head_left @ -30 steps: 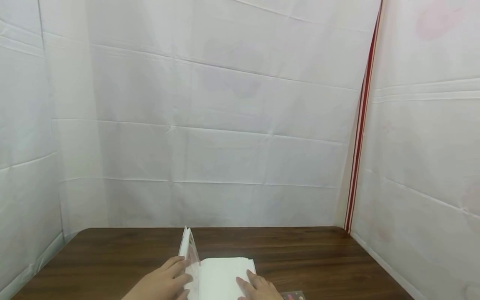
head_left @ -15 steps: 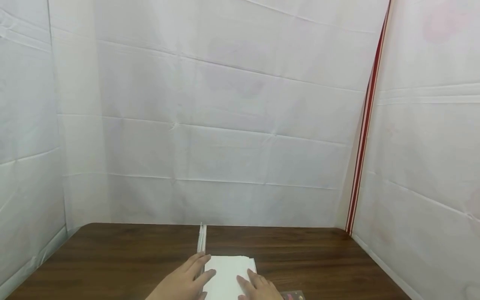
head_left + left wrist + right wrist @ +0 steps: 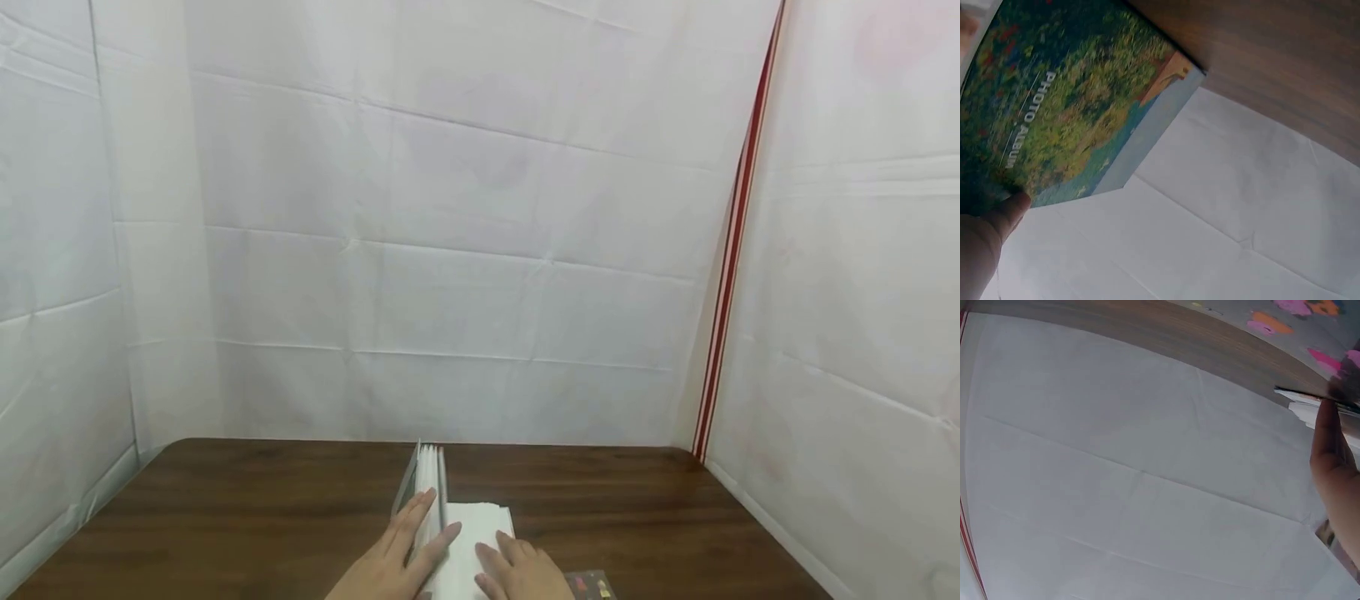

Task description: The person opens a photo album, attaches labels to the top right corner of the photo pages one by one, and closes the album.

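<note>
A photo album with a painted garden cover (image 3: pixel 1079 106) is spread open, its title readable in the left wrist view. In the head view its left section of pages (image 3: pixel 427 471) stands nearly upright, while the white right-hand pages (image 3: pixel 468 525) lie flat. My left hand (image 3: pixel 397 550) holds the raised section at its near part, with one fingertip against the outer cover. My right hand (image 3: pixel 525 571) rests on the right edge of the flat pages, fingers relaxed. In the right wrist view the page edges (image 3: pixel 1302 412) show beside that hand.
Just right of my right hand lies a clear sheet (image 3: pixel 590 585) with coloured shapes; pink and orange flower shapes (image 3: pixel 1266 324) show in the right wrist view. A dark wooden table (image 3: pixel 262 508) runs back to white sheeting (image 3: pixel 450 308).
My left hand has swung the raised section of the album rightward, from leaning left to about upright. A cover edge now splays out on its left. The right hand stays on the pages.
</note>
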Motion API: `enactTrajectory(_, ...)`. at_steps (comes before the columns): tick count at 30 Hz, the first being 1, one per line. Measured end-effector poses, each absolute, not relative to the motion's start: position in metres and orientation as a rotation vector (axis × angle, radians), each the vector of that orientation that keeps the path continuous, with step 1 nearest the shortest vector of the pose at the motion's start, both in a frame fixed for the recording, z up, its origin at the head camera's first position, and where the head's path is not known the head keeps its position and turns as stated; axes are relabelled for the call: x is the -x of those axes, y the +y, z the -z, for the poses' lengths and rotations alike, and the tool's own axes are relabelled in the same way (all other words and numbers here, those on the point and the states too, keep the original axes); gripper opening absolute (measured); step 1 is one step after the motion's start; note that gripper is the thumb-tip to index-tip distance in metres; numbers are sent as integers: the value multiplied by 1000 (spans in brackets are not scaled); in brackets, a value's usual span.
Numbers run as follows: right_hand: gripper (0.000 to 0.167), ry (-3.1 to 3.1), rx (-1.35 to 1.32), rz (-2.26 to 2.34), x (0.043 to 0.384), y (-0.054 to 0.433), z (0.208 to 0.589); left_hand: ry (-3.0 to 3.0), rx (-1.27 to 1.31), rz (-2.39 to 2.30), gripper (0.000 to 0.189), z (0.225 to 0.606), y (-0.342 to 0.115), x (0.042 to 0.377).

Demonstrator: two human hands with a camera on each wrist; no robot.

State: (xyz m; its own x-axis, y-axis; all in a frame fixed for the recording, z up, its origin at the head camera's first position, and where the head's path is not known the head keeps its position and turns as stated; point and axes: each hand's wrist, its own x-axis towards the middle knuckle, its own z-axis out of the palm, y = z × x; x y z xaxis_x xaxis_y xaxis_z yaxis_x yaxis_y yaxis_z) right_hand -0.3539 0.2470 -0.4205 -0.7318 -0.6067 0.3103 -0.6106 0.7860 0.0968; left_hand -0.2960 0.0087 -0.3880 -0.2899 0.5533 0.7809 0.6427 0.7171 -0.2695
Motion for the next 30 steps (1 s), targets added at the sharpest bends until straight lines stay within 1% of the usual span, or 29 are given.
enactTrajectory(3,45,-2507,-904,-3,355,246,419,-2071,908,238,64,389,10,291)
enactTrajectory(6,37,-2378,-868,-62,356,246,418,-2147,873,350,72,388,12,287)
enactTrajectory(7,35,-2347,-850,-84,357,246,418,-2161,857,373,78,388,13,286)
enactTrajectory(9,32,-2289,-827,-127,357,246,418,-2173,843,409,80,389,14,286)
enactTrajectory(11,29,-2250,-802,-140,358,246,419,-2180,843,460,79,390,14,286)
enactTrajectory(18,28,-2177,-750,-190,357,245,418,-2395,864,669,92,397,13,284)
enactTrajectory(20,30,-2159,-752,-218,358,245,418,-2393,884,608,87,400,13,285)
enactTrajectory(25,38,-2128,-780,-307,361,244,419,-2265,964,360,66,410,9,295)
enactTrajectory(30,42,-2138,-812,-376,362,244,419,-2175,1119,198,56,419,1,307)
